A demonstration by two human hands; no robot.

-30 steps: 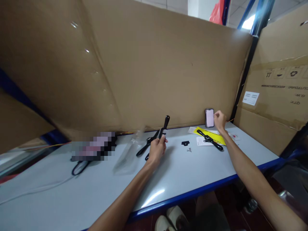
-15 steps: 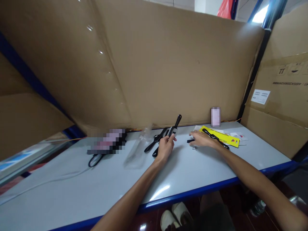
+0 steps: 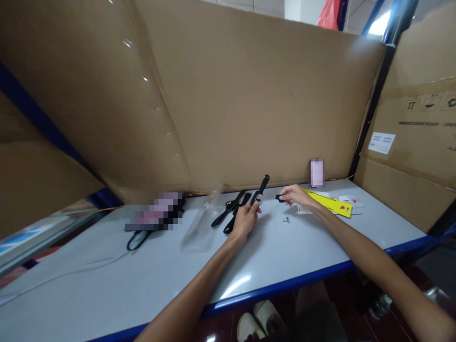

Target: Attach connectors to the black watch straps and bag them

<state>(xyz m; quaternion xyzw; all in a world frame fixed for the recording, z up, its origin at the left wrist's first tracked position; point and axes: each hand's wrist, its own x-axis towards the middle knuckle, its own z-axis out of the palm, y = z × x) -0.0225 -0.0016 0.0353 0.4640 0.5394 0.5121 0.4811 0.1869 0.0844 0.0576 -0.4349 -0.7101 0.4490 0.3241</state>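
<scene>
On the table (image 3: 149, 275): plastic bag (image 3: 197, 225) left of tools (image 3: 230, 206); small parts (image 3: 286, 220) to their right; card (image 3: 331, 204) farther right, phone (image 3: 317, 173) behind it.

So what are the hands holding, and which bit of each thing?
The left hand grips a black spokeshave by its near half. The right hand pinches a small black plate by its right edge.

Pale grey bench (image 3: 149, 285), glossy, blue front edge (image 3: 285, 287); streak of reflected light near it. Tall brown cardboard panel (image 3: 235, 95) stands behind as wall. Blue beam (image 3: 46, 121) slants at left. Right: dark post (image 3: 373, 107), printed carton (image 3: 409, 166). Dark red floor (image 3: 224, 327) below. Bright light (image 3: 380, 23), upper right.
</scene>
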